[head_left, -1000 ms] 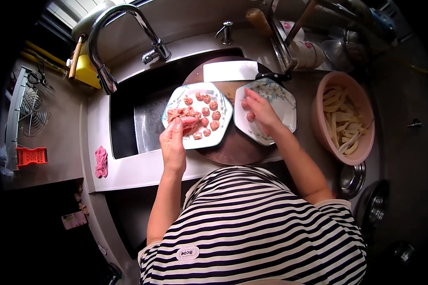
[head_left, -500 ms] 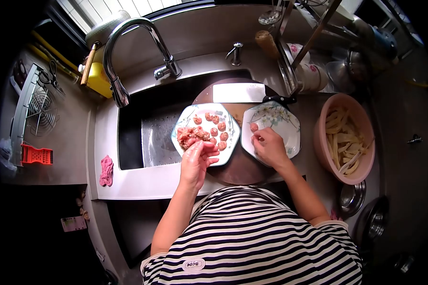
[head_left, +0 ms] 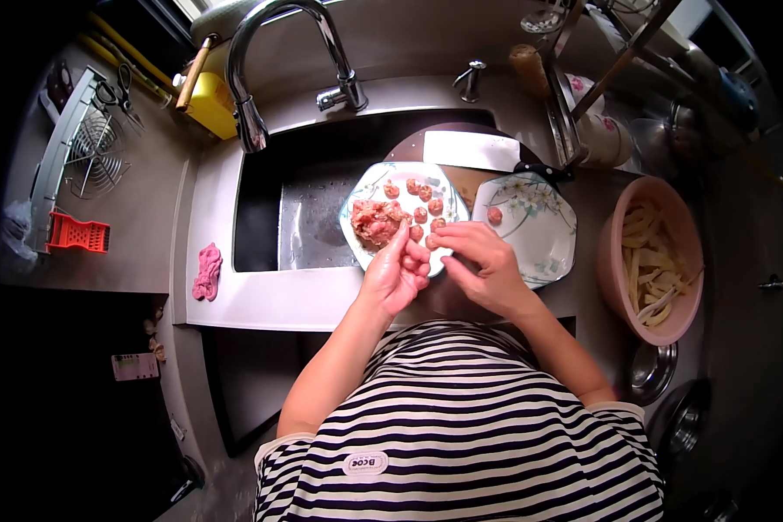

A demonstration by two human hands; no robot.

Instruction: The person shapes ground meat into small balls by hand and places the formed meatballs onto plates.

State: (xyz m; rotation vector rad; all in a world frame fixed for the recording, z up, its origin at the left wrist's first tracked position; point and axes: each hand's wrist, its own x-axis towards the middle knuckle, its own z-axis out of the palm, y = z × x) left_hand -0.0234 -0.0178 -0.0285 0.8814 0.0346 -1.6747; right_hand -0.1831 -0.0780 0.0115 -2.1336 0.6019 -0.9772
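On the left white plate (head_left: 368,187) lies a mound of minced meat (head_left: 376,223) with several small meatballs (head_left: 436,206) to its right. My left hand (head_left: 398,274) is palm up at the plate's near edge, fingers curled in and the thumb tip against the meat mound; what the fingers enclose is hidden. My right hand (head_left: 491,268) is palm down over that plate's right edge, fingertips close to the nearest meatballs, thumb apart from the fingers. A single meatball (head_left: 495,216) rests on the floral plate (head_left: 535,239) at the right.
Behind the plates a cleaver (head_left: 471,150) lies on the round cutting board (head_left: 406,145). The sink (head_left: 309,244) and faucet (head_left: 348,91) are at the left. A pink tub (head_left: 613,261) of pale strips stands right. A pink cloth (head_left: 207,272) lies on the sink's front edge.
My right hand has moved left, from the floral plate to the left plate, leaving the meatball behind. My left hand's fingers have curled in more. The camera view has shifted.
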